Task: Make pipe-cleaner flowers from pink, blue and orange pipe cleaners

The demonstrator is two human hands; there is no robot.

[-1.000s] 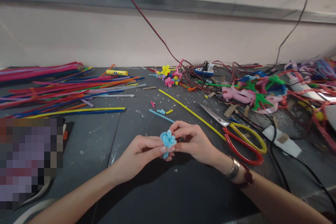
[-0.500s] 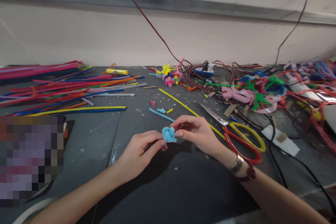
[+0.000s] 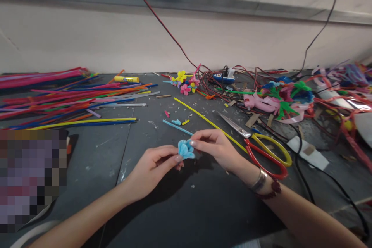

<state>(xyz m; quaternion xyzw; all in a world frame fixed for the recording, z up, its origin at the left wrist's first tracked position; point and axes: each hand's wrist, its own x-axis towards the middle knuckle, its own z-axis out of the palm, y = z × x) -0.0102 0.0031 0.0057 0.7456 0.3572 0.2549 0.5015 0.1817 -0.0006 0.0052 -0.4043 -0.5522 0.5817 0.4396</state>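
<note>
Through my head camera, the blue flower (image 3: 186, 149) is above the near middle of the table (image 3: 151, 217). My left hand (image 3: 158, 168) has thumb and fingers clamped on its left side. My right hand (image 3: 216, 148) touches the petals on the right; I cannot tell whether its fingers pinch them. Scissors (image 3: 248, 135) lie to the right.

The right hand (image 3: 216, 148) is now pinching the blue flower (image 3: 183, 149) at its far right side, thumb and forefinger closing together after standing apart half a second ago. The petals, bunched a second ago, are spreading; the left hand's (image 3: 158, 166) thumb is sitting farther left.
</note>
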